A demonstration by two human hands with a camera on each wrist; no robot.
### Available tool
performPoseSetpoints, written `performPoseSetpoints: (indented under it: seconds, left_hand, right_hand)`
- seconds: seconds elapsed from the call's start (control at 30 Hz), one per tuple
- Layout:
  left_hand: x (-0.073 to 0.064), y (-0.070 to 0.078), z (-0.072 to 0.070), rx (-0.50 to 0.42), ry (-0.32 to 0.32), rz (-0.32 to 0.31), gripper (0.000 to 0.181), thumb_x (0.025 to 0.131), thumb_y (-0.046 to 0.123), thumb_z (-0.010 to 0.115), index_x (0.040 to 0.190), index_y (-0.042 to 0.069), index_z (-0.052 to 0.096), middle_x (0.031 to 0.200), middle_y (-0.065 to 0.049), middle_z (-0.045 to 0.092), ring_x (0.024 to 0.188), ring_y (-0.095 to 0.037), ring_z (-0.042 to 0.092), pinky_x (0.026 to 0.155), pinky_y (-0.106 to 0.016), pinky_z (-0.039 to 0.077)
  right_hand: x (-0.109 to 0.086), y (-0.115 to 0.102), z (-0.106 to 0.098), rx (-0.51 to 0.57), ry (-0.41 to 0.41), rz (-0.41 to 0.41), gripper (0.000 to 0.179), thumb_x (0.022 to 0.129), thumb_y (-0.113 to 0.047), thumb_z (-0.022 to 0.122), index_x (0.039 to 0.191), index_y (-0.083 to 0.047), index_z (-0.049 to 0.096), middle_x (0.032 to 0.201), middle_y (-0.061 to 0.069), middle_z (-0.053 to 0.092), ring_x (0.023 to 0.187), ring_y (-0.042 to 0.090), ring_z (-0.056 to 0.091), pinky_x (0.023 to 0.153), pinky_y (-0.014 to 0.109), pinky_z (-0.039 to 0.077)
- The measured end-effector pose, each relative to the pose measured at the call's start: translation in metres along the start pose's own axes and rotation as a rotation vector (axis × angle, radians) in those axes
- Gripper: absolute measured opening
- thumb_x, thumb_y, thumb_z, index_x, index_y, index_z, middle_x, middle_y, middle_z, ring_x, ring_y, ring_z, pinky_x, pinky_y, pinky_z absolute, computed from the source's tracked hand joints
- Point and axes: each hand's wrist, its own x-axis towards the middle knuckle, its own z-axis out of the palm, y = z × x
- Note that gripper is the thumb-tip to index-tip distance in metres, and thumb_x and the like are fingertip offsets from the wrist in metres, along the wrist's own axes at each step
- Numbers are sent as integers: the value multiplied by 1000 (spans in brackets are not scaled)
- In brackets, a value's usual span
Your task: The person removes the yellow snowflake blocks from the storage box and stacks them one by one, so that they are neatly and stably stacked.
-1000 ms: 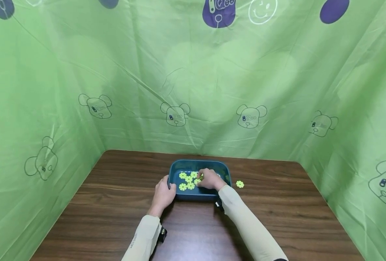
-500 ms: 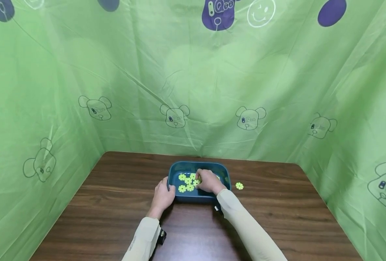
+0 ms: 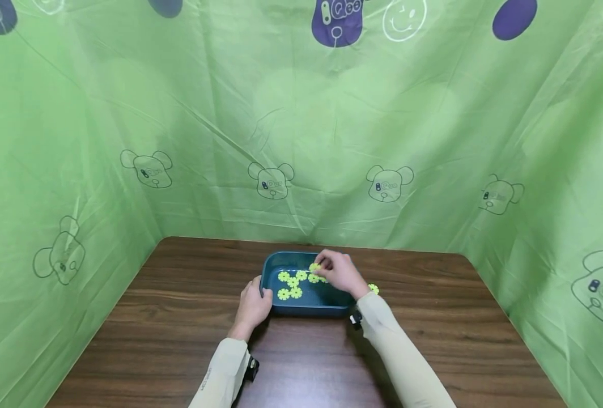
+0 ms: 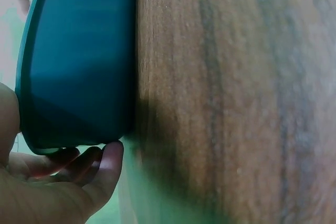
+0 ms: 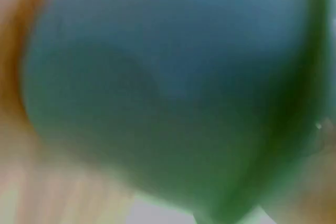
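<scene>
Head view: right hand (image 3: pixel 341 273) pinches a yellow-green disc (image 3: pixel 314 267) above the teal tub (image 3: pixel 306 309); left wrist view alone shows left hand (image 4: pixel 50 190) fingers gripping the tub's underside; right wrist view is blurred.

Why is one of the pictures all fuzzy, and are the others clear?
The right wrist view is fuzzy: a blurred blue-green smear, likely the tub too close to focus. The head view is sharp and evenly lit, showing the yellow flower pieces clearly. The left wrist view shows the table grain crisply, with a dark shadow beside the tub.
</scene>
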Motion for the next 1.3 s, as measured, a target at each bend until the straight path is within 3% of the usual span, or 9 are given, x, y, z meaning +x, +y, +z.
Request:
performPoseSetpoints:
  seconds: [0.17, 0.37, 0.7, 0.97, 1.3]
  left_hand:
    - [1, 0, 1, 4, -3, 5, 50, 99, 14, 50, 143, -9, 47, 136, -27, 54, 126, -42, 53, 105, -57, 42]
    - [-2, 1, 2, 2, 0, 7, 49, 99, 13, 50, 143, -10, 47, 136, -28, 54, 126, -42, 53, 105, -57, 43]
    - [-1, -1, 4, 1, 16, 10, 50, 98, 13, 51, 142, -10, 48, 135, -28, 55, 126, -42, 53, 104, -57, 43]
    - [2, 0, 1, -1, 15, 16, 49, 98, 12, 49, 142, -9, 48, 136, -28, 55, 126, -43, 52, 104, -57, 43]
    - [1, 2, 0, -2, 5, -4, 50, 99, 14, 49, 144, -9, 46, 138, -27, 53, 129, -43, 51, 106, -57, 41]
  right_hand:
    - [-4, 11, -46, 32, 154, 61, 18, 90, -21, 78, 106, -13, 75, 87, -1, 72, 76, 16, 64, 68, 36, 53]
    - [-25, 40, -78, -8, 194, 174, 20, 95, -24, 73, 110, -11, 78, 96, 3, 75, 86, 22, 66, 76, 40, 50]
    - [-63, 94, -77, -16, 87, 403, 18, 95, -17, 72, 107, -4, 71, 86, 6, 70, 77, 20, 63, 69, 33, 47]
    - [-72, 109, -70, 67, 24, 424, 14, 94, -10, 70, 104, 0, 72, 85, 10, 71, 70, 21, 64, 61, 32, 50]
    - [-73, 114, -62, -18, 0, 395, 14, 95, -14, 70, 104, -5, 76, 85, 3, 69, 78, 17, 58, 71, 35, 47]
